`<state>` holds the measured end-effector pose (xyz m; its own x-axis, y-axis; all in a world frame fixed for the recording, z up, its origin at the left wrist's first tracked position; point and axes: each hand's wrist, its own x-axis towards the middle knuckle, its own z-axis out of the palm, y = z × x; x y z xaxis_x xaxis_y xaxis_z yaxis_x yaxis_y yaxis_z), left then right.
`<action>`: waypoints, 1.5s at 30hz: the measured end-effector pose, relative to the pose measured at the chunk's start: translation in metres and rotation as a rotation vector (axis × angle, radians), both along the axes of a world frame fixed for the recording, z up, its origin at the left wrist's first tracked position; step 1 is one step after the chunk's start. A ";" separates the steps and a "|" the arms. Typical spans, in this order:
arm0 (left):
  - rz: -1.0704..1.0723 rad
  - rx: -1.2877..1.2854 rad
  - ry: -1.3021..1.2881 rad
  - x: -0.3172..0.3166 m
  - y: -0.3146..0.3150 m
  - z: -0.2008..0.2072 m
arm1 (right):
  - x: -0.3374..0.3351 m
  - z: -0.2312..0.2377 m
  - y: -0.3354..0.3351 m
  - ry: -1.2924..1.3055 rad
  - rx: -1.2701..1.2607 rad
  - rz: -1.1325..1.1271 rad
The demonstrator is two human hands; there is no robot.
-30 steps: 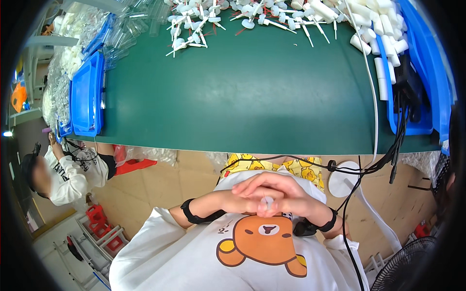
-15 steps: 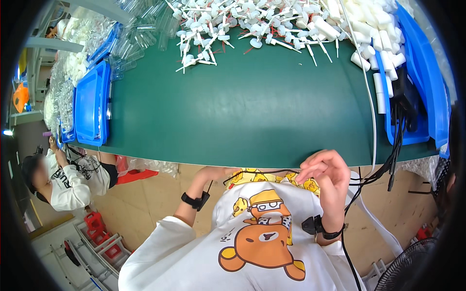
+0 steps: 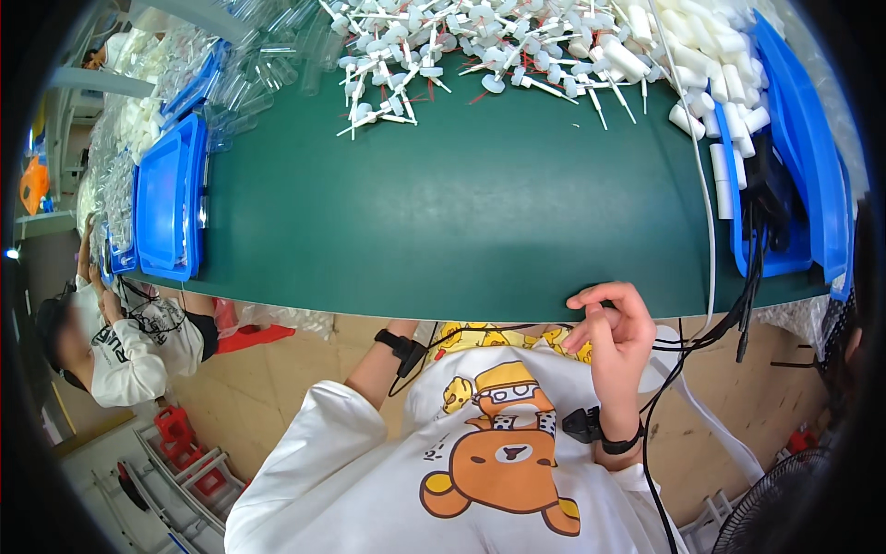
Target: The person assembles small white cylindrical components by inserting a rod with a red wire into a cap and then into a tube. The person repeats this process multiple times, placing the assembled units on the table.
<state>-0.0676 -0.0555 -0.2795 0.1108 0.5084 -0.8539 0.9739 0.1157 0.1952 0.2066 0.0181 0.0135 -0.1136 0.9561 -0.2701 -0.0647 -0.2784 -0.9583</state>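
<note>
My right hand (image 3: 620, 328) hovers at the front edge of the green table (image 3: 443, 222), right of the middle. Its fingers are loosely bent and apart, with nothing between them. My left forearm (image 3: 369, 374) reaches toward the table edge, wearing a black wrist strap (image 3: 400, 348). Past that wrist, the table hides my left hand, so its fingers do not show. Far back on the table lies a heap of small white plastic pieces (image 3: 397, 69) with thin stems and pale round heads, some with red strands. No piece is touched by my right hand.
White cylinders (image 3: 683, 118) are piled at the back right beside a blue bin (image 3: 803, 148). Black cables (image 3: 752, 286) and a white cord (image 3: 706, 203) run down the right side. Clear tubes (image 3: 277, 65) and blue trays (image 3: 171, 198) lie left. Another person (image 3: 129, 342) sits at left.
My left hand has slipped out of sight beneath the table edge, its forearm shifting slightly. My right hand has moved slightly left, its fingers bending more. The person at left has raised an arm.
</note>
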 end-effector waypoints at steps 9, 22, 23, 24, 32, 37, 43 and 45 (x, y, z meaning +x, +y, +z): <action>-0.056 -0.123 0.068 -0.016 -0.054 -0.016 | -0.004 -0.004 -0.002 -0.065 0.078 -0.016; 0.164 0.050 0.041 -0.054 -0.018 0.015 | -0.005 -0.007 -0.003 -0.094 0.095 -0.038; 0.155 0.046 0.040 -0.055 -0.020 0.013 | -0.005 -0.007 -0.003 -0.095 0.099 -0.040; 0.143 0.032 0.044 -0.055 -0.027 0.012 | -0.005 -0.007 -0.003 -0.095 0.104 -0.042; 0.104 0.103 0.036 -0.042 -0.003 0.004 | -0.005 -0.010 -0.004 -0.121 0.134 -0.047; 0.134 0.225 0.025 -0.037 0.039 0.019 | -0.005 -0.008 -0.004 -0.103 0.117 -0.029; 0.000 0.268 0.060 -0.024 0.007 0.011 | -0.003 -0.008 -0.002 -0.078 0.123 0.004; -0.123 0.303 0.099 -0.010 -0.019 -0.002 | -0.001 -0.009 -0.003 -0.073 0.112 0.011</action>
<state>-0.0775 -0.0745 -0.2813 0.1115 0.7284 -0.6760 0.9929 -0.0526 0.1070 0.2053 0.0151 0.0044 -0.1082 0.9795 -0.1700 0.0087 -0.1700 -0.9854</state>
